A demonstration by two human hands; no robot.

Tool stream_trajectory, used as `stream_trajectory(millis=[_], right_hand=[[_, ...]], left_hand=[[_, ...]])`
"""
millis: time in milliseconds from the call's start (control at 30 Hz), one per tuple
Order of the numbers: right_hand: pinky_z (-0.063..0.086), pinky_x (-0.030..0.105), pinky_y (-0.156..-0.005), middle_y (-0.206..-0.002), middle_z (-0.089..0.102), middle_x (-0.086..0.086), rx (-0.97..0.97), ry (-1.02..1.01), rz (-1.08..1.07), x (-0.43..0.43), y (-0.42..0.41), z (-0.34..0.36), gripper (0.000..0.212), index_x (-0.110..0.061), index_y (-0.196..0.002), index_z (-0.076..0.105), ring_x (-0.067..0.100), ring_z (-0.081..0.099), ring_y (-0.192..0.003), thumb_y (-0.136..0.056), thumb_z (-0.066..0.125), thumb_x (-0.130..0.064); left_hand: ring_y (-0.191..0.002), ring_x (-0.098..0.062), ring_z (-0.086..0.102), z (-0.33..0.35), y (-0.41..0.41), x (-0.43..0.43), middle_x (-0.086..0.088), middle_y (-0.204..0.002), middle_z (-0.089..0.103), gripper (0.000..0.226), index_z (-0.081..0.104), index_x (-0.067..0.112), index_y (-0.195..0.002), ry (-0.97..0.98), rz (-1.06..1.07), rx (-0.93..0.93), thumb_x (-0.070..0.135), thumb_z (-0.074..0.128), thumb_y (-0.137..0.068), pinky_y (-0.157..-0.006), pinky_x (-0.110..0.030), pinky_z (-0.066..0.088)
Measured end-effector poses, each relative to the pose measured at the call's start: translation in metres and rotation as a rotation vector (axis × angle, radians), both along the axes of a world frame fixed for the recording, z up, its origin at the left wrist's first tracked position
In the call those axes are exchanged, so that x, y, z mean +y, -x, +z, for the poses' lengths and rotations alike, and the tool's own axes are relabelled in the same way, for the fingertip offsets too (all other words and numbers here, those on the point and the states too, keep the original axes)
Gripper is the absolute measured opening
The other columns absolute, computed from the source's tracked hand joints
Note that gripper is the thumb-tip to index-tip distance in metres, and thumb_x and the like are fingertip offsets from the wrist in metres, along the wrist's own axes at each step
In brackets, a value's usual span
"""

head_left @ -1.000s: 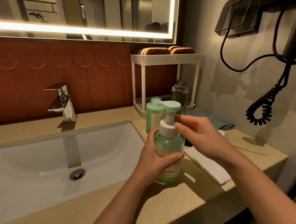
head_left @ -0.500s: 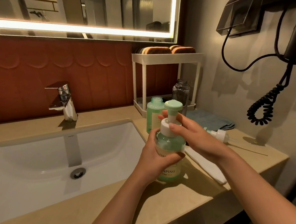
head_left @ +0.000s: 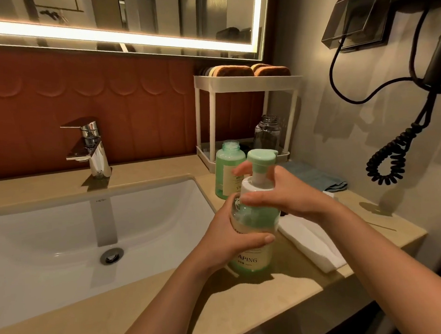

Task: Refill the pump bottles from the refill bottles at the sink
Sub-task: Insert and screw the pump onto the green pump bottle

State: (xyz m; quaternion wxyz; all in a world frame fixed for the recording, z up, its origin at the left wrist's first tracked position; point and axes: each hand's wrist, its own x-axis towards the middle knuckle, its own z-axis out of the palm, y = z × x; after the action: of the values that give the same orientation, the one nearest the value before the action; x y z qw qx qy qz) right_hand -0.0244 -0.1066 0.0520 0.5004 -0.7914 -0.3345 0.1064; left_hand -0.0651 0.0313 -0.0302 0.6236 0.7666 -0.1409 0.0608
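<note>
The beige stone counter (head_left: 221, 307) runs along the front edge and round the white sink (head_left: 51, 226) set into its left part, with a metal drain (head_left: 111, 255) in the basin floor. The pump bottle (head_left: 255, 262), part full of green liquid, stands upright on the counter just right of the sink, toward the front edge. The left hand (head_left: 233, 240) grips its body, thumb across the label. The right hand (head_left: 287, 196) curls its fingers round the white pump cap (head_left: 257, 186) on the bottle's neck, under the green nozzle.

Just right of the bottle a folded white cloth (head_left: 313, 243) lies near the counter's right edge. Behind the bottle stands a green refill bottle (head_left: 230, 171) with its mouth uncapped, and a blue cloth (head_left: 314, 177) lies further right by the wall. In the back right corner a white two-level rack (head_left: 245, 82) holds a clear bottle (head_left: 266, 136) below and brown pads (head_left: 232, 71) on top. A chrome tap (head_left: 90, 148) stands at the back edge behind the sink.

The back wall is red-brown tile (head_left: 83, 102) under a mirror (head_left: 130, 18) with a lit border. On the grey right wall hangs a dark box (head_left: 355, 29) with a coiled black cord (head_left: 393, 163).
</note>
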Motion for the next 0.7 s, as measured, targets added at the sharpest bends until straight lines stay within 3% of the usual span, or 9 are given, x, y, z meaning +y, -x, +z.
stream_trajectory(millis=[100, 233, 333, 433, 567, 700], right_hand=[[0.045, 0.033, -0.095, -0.110, 0.068, -0.006, 0.031, -0.069, 0.094, 0.000, -0.001, -0.005, 0.025, -0.024, -0.092, 0.066, 0.007, 0.058, -0.112, -0.068, 0.072, -0.022], [0.050, 0.026, -0.081, -0.094, 0.070, 0.006, -0.039, -0.206, -0.089, 0.008, 0.006, -0.015, 0.014, -0.019, -0.081, 0.063, 0.010, 0.064, -0.097, -0.074, 0.074, -0.013], [0.048, 0.020, -0.072, -0.087, 0.067, 0.001, -0.126, -0.231, -0.222, 0.015, 0.014, -0.016, 0.012, -0.019, -0.079, 0.062, 0.008, 0.063, -0.084, -0.077, 0.071, -0.012], [0.047, 0.025, -0.075, -0.088, 0.066, 0.001, -0.181, -0.199, -0.284, 0.021, 0.016, -0.018, 0.009, -0.023, -0.077, 0.062, 0.010, 0.061, -0.087, -0.076, 0.070, -0.024], [0.045, 0.051, -0.092, -0.100, 0.062, -0.001, -0.278, -0.052, -0.357, 0.021, 0.013, -0.022, 0.034, -0.035, -0.077, 0.059, 0.026, 0.053, -0.110, -0.064, 0.055, -0.066], [0.045, 0.042, -0.096, -0.100, 0.063, -0.001, -0.072, -0.123, -0.080, 0.011, 0.009, -0.009, 0.033, -0.032, -0.090, 0.060, 0.019, 0.058, -0.101, -0.076, 0.055, -0.062]], left_hand=[[-0.108, -0.007, 0.060, 0.001, 0.001, -0.001, 0.011, -0.112, 0.064, 0.067, 0.047, 0.035, -0.121, 0.004, -0.066, 0.016, 0.033, 0.077, -0.062, -0.090, -0.027, 0.052], [-0.104, -0.001, 0.059, -0.003, 0.000, -0.006, 0.014, -0.109, 0.063, 0.066, 0.045, 0.039, -0.118, -0.008, 0.052, -0.014, 0.018, 0.079, -0.066, -0.089, -0.024, 0.048], [-0.109, -0.005, 0.057, -0.004, 0.003, -0.012, 0.016, -0.114, 0.060, 0.075, 0.041, 0.037, -0.126, -0.045, 0.159, -0.048, 0.020, 0.081, -0.064, -0.098, -0.034, 0.047], [-0.111, -0.003, 0.053, -0.002, 0.010, -0.022, 0.020, -0.117, 0.054, 0.083, 0.035, 0.036, -0.131, -0.054, 0.308, -0.109, 0.025, 0.083, -0.065, -0.099, -0.027, 0.044], [-0.107, -0.002, 0.052, -0.002, 0.018, -0.028, 0.022, -0.111, 0.049, 0.082, 0.031, 0.033, -0.132, -0.078, 0.370, -0.125, 0.029, 0.082, -0.067, -0.090, -0.017, 0.045], [-0.107, -0.002, 0.053, 0.002, 0.020, -0.019, 0.019, -0.114, 0.050, 0.075, 0.029, 0.033, -0.131, -0.057, 0.244, -0.086, 0.032, 0.076, -0.073, -0.087, -0.017, 0.045]])
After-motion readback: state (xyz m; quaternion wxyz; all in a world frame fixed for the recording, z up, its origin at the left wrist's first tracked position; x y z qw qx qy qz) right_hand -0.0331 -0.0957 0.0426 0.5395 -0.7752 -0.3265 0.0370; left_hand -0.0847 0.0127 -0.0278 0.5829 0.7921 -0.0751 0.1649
